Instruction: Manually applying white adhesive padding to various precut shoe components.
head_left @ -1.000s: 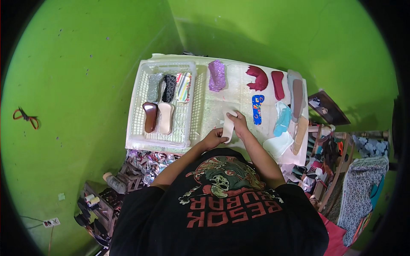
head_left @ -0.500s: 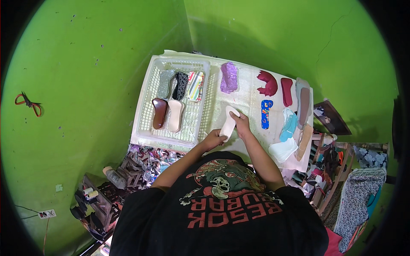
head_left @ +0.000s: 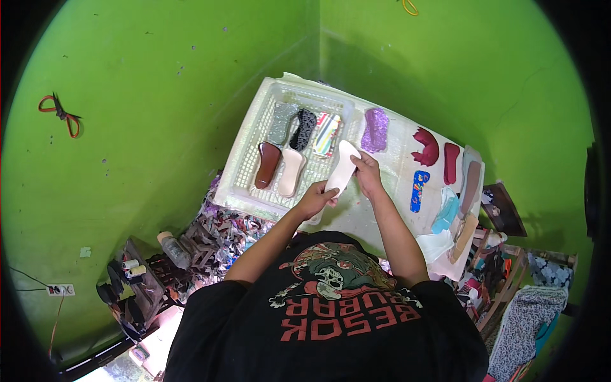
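A white, shoe-shaped insole (head_left: 344, 167) is held at a slant between both hands. My left hand (head_left: 316, 198) pinches its near, narrower end, thumb on top. My right hand (head_left: 367, 173) grips its right edge close to the far, wider end. The insole overlaps the right side of a white plastic basket (head_left: 249, 151). Inside lie stacks of insole-shaped pieces: grey glittery (head_left: 282, 124), black patterned (head_left: 303, 130), striped (head_left: 327, 135), brown (head_left: 267, 167) and cream (head_left: 291, 173).
On the white table are purple pieces (head_left: 375, 130), dark red pieces (head_left: 426, 148), a blue printed piece (head_left: 419, 191), turquoise pieces (head_left: 445, 211) and a tan piece (head_left: 464, 237). Fabric scraps (head_left: 235, 242) pile left below the table. Red-handled scissors (head_left: 60, 116) hang on the green wall.
The view has turned left. Both hands have brought the white insole left and away from me, so it now overlaps the basket's right side. Both still hold it.
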{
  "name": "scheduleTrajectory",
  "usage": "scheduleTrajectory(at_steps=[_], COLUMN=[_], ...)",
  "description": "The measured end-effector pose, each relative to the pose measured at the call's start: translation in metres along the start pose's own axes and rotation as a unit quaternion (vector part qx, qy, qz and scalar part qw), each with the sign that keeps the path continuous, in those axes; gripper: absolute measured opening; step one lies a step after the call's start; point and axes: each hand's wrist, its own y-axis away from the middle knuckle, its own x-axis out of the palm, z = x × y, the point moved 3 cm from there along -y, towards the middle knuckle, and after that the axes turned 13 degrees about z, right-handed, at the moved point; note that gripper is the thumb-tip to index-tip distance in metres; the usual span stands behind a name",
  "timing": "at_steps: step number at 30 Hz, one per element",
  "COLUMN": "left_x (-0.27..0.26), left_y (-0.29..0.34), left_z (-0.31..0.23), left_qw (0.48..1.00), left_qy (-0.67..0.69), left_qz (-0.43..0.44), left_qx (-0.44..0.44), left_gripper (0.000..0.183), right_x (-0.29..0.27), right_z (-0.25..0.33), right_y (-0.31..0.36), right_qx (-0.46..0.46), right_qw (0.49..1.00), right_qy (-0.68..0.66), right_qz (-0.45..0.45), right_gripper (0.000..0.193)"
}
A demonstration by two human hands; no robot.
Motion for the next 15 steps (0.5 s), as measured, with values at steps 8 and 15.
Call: scheduleTrajectory(at_steps=[8, 15], left_x=[-0.068, -0.108], left_y=[0.038, 0.063], left_z=[-0.027, -0.028], left_qw=[0.964, 0.922], left_qy=[-0.160, -0.321], left_qz=[-0.180, -0.214], left_qx=[0.112, -0.038], left_gripper=[0.051, 0.040], right_x=[0.063, 0.085], right_z=[0.002, -0.068], right_y=[-0.057, -0.109], right_qx=[-0.025, 0.123], right_qw=[0.994, 0.961], right_qy=[0.106, 0.247], right_qz=[0.014, 0.007], right_gripper=[0.016, 0.019])
